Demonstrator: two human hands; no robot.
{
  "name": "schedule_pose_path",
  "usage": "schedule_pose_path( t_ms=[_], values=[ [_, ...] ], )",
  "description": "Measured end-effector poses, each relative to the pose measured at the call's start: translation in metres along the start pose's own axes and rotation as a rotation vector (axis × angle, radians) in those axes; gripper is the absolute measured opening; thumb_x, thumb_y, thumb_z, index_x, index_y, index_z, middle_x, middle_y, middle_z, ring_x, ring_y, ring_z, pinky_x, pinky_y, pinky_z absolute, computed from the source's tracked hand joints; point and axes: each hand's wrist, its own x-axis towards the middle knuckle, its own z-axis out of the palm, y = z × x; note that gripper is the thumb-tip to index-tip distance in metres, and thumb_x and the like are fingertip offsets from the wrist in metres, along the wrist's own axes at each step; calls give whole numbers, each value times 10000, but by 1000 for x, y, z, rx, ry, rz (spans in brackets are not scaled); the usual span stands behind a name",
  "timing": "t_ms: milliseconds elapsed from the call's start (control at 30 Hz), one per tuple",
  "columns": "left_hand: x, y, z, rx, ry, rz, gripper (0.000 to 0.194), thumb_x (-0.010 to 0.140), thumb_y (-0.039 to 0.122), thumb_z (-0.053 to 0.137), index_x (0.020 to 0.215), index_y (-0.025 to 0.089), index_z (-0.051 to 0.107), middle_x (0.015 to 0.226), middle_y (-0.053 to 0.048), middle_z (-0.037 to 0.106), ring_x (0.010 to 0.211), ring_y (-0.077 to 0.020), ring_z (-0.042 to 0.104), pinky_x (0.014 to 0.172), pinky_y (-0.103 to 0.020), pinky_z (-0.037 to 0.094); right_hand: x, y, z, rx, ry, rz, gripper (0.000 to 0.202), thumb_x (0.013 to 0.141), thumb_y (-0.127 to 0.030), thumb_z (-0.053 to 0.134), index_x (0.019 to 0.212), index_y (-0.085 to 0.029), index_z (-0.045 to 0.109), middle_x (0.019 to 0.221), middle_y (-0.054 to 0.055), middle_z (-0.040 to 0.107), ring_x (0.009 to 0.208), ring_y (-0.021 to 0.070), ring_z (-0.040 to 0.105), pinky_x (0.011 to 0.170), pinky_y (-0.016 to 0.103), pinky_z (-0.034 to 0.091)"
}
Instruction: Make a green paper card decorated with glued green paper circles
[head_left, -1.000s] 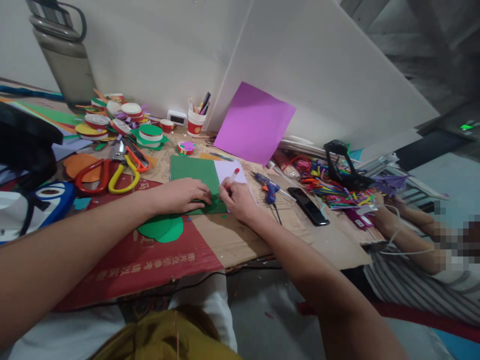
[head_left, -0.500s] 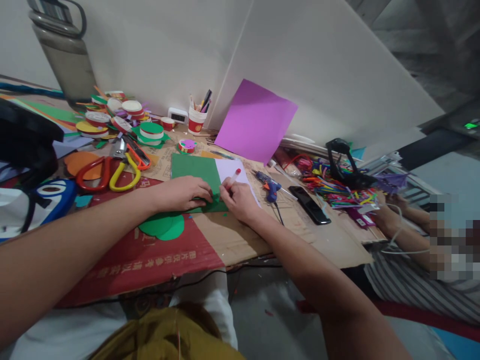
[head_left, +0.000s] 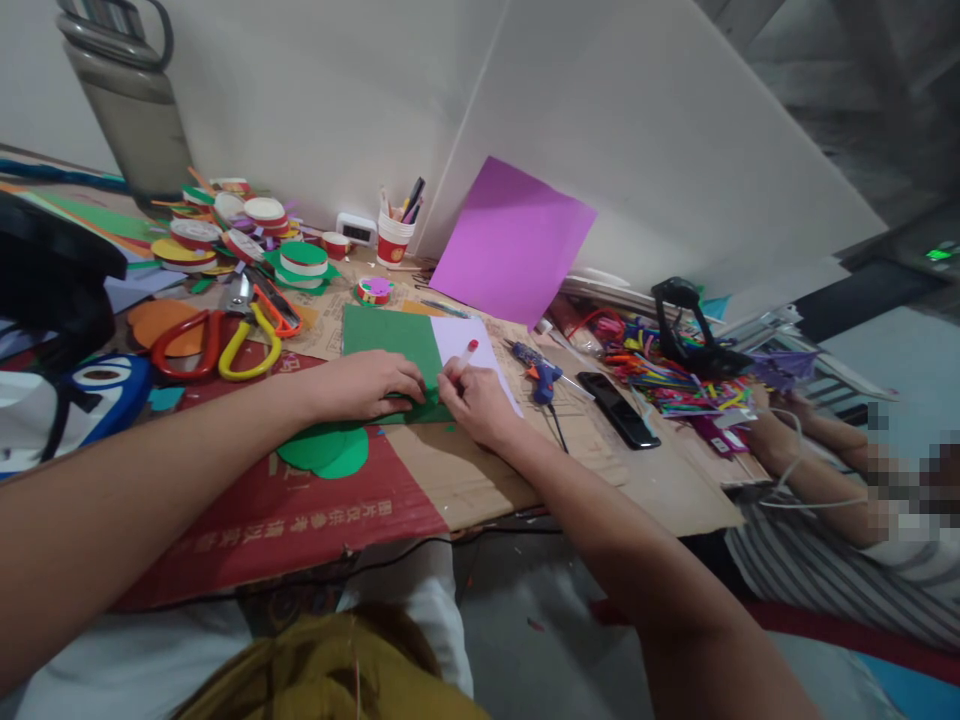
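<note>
Several pens (head_left: 414, 200) in cup (head_left: 394, 243) | right hand (head_left: 480, 402): marker (head_left: 469, 351) | left hand (head_left: 375, 385) on green paper (head_left: 388, 332)

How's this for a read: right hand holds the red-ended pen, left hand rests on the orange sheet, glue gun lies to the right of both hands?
Wrong sheet colour: in the head view, the left hand rests on the green sheet. The right hand does hold the red-ended pen, and the glue gun lies to the right of both.

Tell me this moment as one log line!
left hand: on green sheet | right hand: gripping red-ended pen | beside: lilac paper | rest: glue gun, leaning purple sheet
</note>
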Motion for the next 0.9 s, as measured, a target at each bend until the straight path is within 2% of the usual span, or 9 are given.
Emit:
schedule_pose_path(
  t_ms=[900],
  values=[
    [1, 1, -2, -6, -47, -25, 204, 866, 171, 578, 1034, 188, 693, 1134, -67, 673, 1011, -193, 608, 883, -290, 436, -5, -14, 6, 21, 2, 1, 253, 904, -260, 431, 699, -176, 554, 567, 7, 548, 507, 106, 481, 552, 230, 349]
  ],
)
